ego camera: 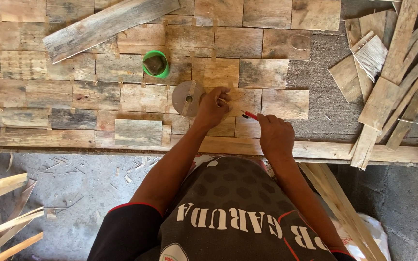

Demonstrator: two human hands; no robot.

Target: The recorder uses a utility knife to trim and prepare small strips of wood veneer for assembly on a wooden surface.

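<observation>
Planks (122,96) cover most of the board; right strip (315,96) bare. Left hand (212,108) pinches something too small to tell; right hand (274,135) grips red tool (249,115).

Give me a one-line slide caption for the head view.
Left hand rests on tiled wood panels beside a grey disc; right hand holds a red-tipped tool; green cup beyond.

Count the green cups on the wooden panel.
1. The green cup stands on the wooden panel, above the round disc that the left hand touches. The scrap pile might hide others.
</observation>
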